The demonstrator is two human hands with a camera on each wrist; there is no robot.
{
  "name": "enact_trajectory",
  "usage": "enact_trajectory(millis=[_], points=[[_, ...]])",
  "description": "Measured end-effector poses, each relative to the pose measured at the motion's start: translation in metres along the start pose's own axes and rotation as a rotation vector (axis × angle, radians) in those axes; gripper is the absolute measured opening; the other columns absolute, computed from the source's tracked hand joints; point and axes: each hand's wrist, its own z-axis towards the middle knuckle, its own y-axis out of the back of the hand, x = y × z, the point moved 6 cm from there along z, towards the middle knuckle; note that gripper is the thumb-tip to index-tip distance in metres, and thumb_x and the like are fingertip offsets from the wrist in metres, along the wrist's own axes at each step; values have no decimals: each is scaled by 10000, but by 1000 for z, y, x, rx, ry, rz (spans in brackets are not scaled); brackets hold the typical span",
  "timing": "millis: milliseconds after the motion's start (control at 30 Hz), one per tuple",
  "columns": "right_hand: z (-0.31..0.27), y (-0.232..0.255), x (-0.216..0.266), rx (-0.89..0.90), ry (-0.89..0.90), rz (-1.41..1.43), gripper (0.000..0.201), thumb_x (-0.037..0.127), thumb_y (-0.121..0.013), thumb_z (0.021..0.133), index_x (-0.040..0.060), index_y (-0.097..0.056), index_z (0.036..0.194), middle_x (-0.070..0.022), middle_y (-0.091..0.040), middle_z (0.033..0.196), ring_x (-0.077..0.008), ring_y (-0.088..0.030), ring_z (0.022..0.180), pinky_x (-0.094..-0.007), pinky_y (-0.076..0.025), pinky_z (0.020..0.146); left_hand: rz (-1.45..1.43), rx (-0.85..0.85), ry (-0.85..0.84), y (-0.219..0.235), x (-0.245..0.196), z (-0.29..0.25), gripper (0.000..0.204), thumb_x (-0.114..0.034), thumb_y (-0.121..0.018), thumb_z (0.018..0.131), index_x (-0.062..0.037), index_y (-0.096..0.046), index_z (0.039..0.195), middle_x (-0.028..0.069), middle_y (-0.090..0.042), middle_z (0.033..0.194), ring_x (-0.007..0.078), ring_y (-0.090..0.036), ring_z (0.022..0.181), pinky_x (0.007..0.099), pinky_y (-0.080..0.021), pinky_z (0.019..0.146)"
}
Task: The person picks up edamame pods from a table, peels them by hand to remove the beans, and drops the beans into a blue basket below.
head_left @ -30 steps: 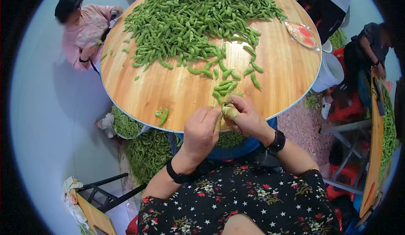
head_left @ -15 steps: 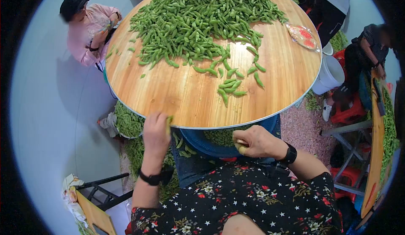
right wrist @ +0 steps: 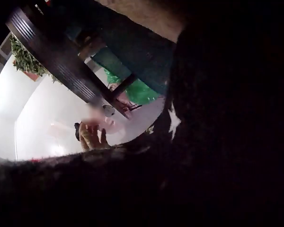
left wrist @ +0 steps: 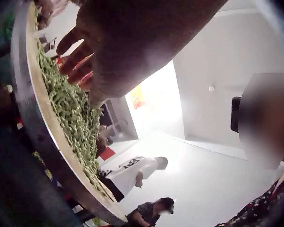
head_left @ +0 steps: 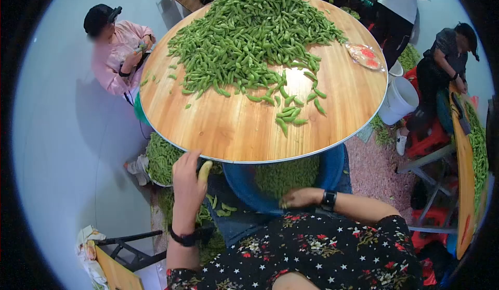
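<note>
My left hand (head_left: 188,181) hovers by the front left edge of the round wooden table (head_left: 218,134), fingers extended. A yellowish cover wraps its thumb (head_left: 205,171). The left wrist view shows those fingers (left wrist: 75,59) spread, nothing between them. My right hand (head_left: 301,197) is low at the near side of a blue tub (head_left: 332,173) containing green beans (head_left: 286,178); I cannot tell whether its fingers hold anything. A big heap of green soybean pods (head_left: 249,45) covers the table's far half. A small group of pods (head_left: 290,117) lies nearer me.
A plastic-wrapped packet (head_left: 365,57) lies at the table's right. Several pods (head_left: 223,209) rest on dark cloth below my left hand. White buckets (head_left: 399,100) stand right of the table. One person (head_left: 117,56) sits at the left, another (head_left: 447,61) works at a side table at right.
My hands were together at the table edge, then parted: the left went left, the right down to the tub. Two pods near the front left edge are gone from the table.
</note>
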Motion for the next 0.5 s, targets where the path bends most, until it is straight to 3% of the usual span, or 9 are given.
enact_trajectory(millis=[67, 167, 300, 400, 500], points=[[-20, -4, 35, 177, -77, 153, 396, 369, -483, 952, 80, -592, 1201, -135, -666, 1057, -236, -617, 960, -354, -464, 844, -80, 22, -91, -10, 2, 35, 386, -203, -643, 844, -10, -551, 1165, 216, -574, 1140, 379, -540, 1058, 442, -406, 913], [1, -28, 9, 171, -23, 218, 373, 340, -509, 944, 71, -598, 1187, -125, -675, 1017, -222, -619, 902, -349, -472, 806, -41, 8, -143, -55, 41, 111, 458, -287, -623, 862, -10, -535, 1216, 254, -533, 1211, 410, -492, 1134, 476, -388, 975], [-5, -15, 38, 91, -32, 232, 356, 321, -519, 937, 48, -602, 1150, -114, -672, 961, -208, -608, 865, -357, -467, 784, 111, 50, 406, -126, 117, 212, 564, -465, -597, 858, -71, -535, 1256, 225, -412, 1349, 433, -388, 1219, 517, -368, 981], [12, -29, 18, 76, -27, 284, 352, 320, -521, 932, 46, -602, 1138, -116, -668, 958, -214, -605, 862, -356, -464, 773, -37, 51, 296, -139, 65, 237, 560, -462, -650, 822, -109, -552, 1246, 218, -409, 1322, 422, -390, 1195, 502, -371, 978], [12, -23, 32, 90, -47, 259, 347, 309, -523, 928, 45, -602, 1139, -127, -664, 975, -229, -607, 879, -360, -465, 784, -104, -72, -31, -158, 6, 225, 436, -295, -711, 782, -109, -612, 1164, 203, -470, 1221, 403, -451, 1106, 461, -397, 968]])
